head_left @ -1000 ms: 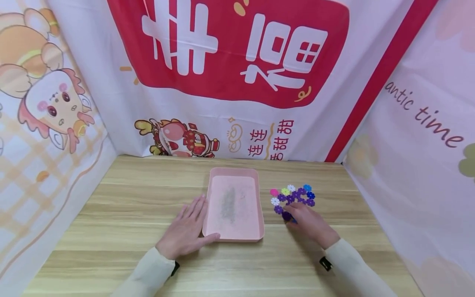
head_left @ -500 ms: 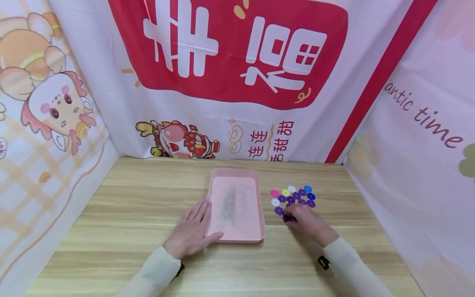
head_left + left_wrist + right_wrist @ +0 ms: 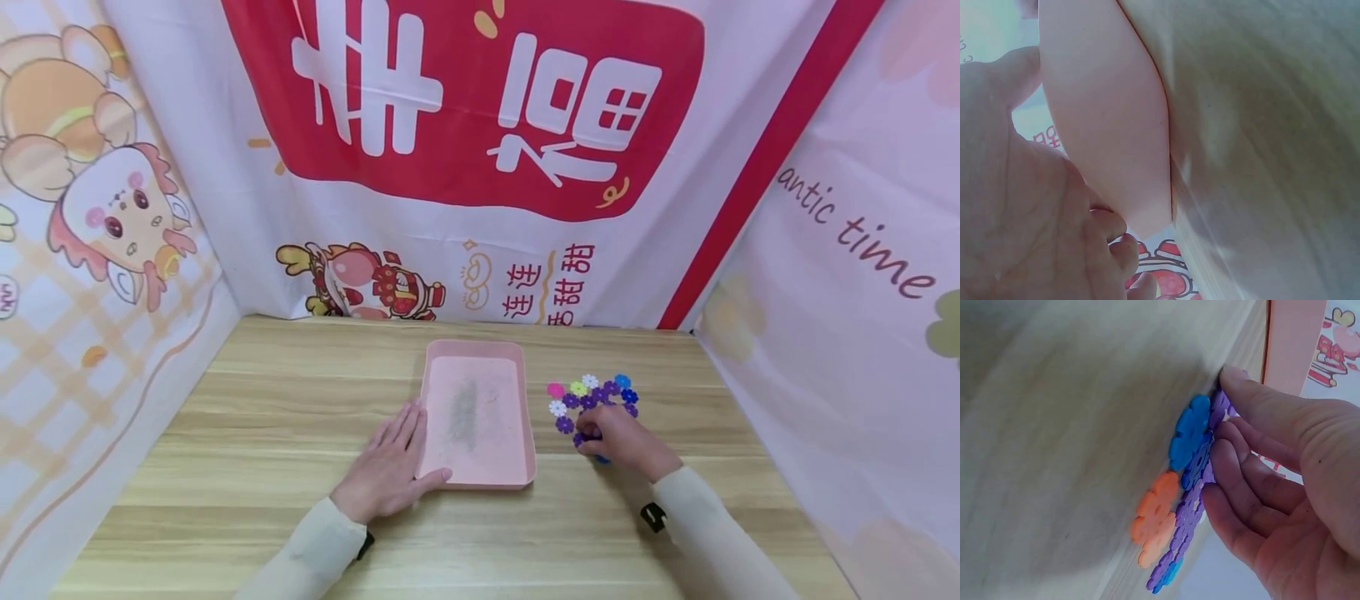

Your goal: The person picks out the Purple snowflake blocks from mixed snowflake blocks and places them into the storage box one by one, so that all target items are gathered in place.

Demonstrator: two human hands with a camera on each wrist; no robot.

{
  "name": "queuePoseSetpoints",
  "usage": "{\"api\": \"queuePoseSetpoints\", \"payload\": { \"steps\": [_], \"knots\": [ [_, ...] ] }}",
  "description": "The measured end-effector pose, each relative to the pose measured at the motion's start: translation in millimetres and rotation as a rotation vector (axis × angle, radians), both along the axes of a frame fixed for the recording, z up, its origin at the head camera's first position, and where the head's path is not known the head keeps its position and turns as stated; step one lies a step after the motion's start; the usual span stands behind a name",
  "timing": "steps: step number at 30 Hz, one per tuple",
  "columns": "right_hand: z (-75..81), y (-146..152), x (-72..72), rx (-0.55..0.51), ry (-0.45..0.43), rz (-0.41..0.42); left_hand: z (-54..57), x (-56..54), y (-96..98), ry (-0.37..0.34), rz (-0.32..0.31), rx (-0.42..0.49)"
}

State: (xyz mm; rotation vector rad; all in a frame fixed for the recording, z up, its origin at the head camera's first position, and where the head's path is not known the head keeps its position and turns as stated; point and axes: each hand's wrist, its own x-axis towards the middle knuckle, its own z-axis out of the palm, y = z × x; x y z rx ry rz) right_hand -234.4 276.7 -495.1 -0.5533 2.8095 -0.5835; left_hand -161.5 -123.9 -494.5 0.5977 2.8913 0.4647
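On the right of the table, flower-shaped plastic discs [image 3: 599,394] are joined into a flat figure, mostly purple with pink, yellow, white and blue ones. My right hand [image 3: 630,440] pinches the near part of it, thumb and curled fingers at a purple disc [image 3: 1219,407]. In the right wrist view, a blue disc [image 3: 1190,431] and orange discs [image 3: 1155,512] stick out from the purple row. My left hand [image 3: 386,467] rests with straight fingers along the left rim of a pink tray [image 3: 502,442], its thumb over the near rim. My right hand covers part of the figure.
The tray's floor has a grey smudge [image 3: 463,417]. A wood-grain table [image 3: 315,367] carries everything. Printed cloth [image 3: 480,267] hangs at the back, with more cloth on the left [image 3: 127,250] and right [image 3: 840,350].
My left hand has slid slightly right, further onto the tray's rim. My right fingers have shifted on the near discs, and a blue disc shows below them again. The tray stays nearly in place.
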Motion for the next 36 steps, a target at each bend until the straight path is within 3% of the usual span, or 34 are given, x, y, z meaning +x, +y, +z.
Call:
{"api": "queuePoseSetpoints", "payload": {
  "steps": [11, 18, 24, 36],
  "knots": [
    [-0.4, 0.6, -5.2, -0.001, 0.002, 0.024, -1.6, -0.3, 1.1, -0.036, -0.003, 0.013],
    [0.1, 2.2, -5.4, 0.013, 0.059, 0.035, -0.3, -1.2, 1.9, -0.045, -0.003, -0.004],
    [8.6, 4.3, -10.3, 0.032, 0.105, 0.037, 0.2, -3.1, 2.4, -0.038, -0.008, -0.009],
    [29.4, -4.2, -26.4, -0.011, 0.196, 0.16, -1.4, -4.8, 2.5, -0.047, -0.004, -0.008]
  ]
}}
